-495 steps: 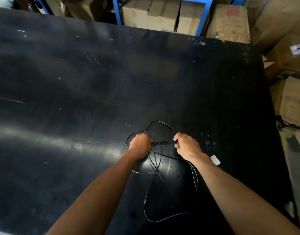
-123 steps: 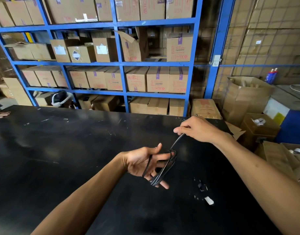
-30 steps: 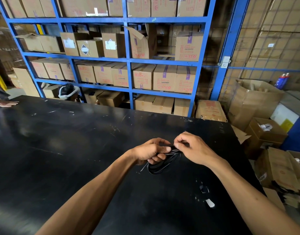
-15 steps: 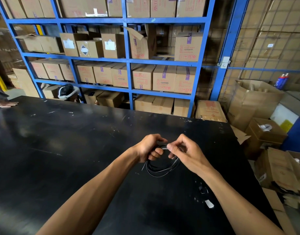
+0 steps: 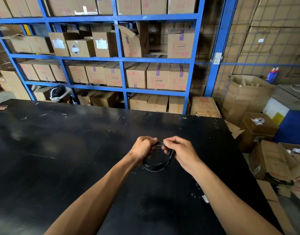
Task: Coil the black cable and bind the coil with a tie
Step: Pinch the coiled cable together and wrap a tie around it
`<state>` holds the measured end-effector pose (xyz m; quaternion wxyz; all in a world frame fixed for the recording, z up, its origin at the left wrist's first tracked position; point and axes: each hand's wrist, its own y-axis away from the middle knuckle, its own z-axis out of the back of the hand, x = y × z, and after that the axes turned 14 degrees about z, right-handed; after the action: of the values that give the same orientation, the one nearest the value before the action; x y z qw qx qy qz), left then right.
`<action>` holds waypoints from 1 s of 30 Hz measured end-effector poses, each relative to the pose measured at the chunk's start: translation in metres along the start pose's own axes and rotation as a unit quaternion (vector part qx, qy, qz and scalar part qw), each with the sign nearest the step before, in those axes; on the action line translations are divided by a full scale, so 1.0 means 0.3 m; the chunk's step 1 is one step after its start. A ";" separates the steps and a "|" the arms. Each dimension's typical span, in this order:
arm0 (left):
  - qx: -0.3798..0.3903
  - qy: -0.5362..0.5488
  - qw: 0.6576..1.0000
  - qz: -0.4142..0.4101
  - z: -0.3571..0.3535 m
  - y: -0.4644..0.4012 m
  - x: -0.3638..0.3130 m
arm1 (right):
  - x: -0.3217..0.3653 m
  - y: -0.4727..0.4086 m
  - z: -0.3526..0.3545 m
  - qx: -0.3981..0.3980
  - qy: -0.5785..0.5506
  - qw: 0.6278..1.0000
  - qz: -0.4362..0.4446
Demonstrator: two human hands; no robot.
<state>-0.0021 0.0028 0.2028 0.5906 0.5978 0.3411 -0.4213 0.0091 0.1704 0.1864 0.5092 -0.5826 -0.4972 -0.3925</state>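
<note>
The black cable (image 5: 156,167) is gathered into a small round coil of several loops, held just above the black table (image 5: 69,158). My left hand (image 5: 143,147) grips the coil's upper left side with fingers curled around the strands. My right hand (image 5: 179,150) pinches the top of the coil beside the left fingers, its lower fingers hooked through the right side. The strands between the two thumbs look thin and pale-edged; I cannot tell whether a tie is there.
Small white and dark scraps (image 5: 204,198) lie on the table near my right forearm. Blue shelving (image 5: 120,61) full of cardboard boxes stands behind the table. Open boxes (image 5: 257,128) crowd the floor at right. Another person's hand (image 5: 0,108) rests on the far left edge.
Over the last second the coil has stayed between both hands. My right hand shifted its pinch to the coil's top, and the hands moved slightly apart.
</note>
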 end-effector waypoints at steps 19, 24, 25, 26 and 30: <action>-0.052 -0.370 0.919 -0.126 -0.257 -0.128 0.205 | -0.123 0.035 0.232 -0.100 0.241 0.965 -0.037; -0.042 -0.383 0.919 -0.081 -0.343 -0.195 0.261 | -0.176 0.019 0.404 -0.047 0.234 0.963 -0.125; -0.039 -0.387 0.918 -0.074 -0.355 -0.209 0.276 | -0.192 0.017 0.448 -0.060 0.238 0.959 -0.144; -0.034 -0.392 0.917 -0.065 -0.366 -0.224 0.291 | -0.208 0.017 0.493 -0.072 0.262 0.949 -0.160; -0.012 -0.412 0.911 -0.025 -0.402 -0.291 0.355 | -0.308 0.050 0.645 -0.040 0.416 0.879 -0.227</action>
<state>-0.0250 0.1191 0.0633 0.6753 0.3551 0.0876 -0.6404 -0.0039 0.3442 0.0609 0.5425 -0.2563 -0.3420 -0.7232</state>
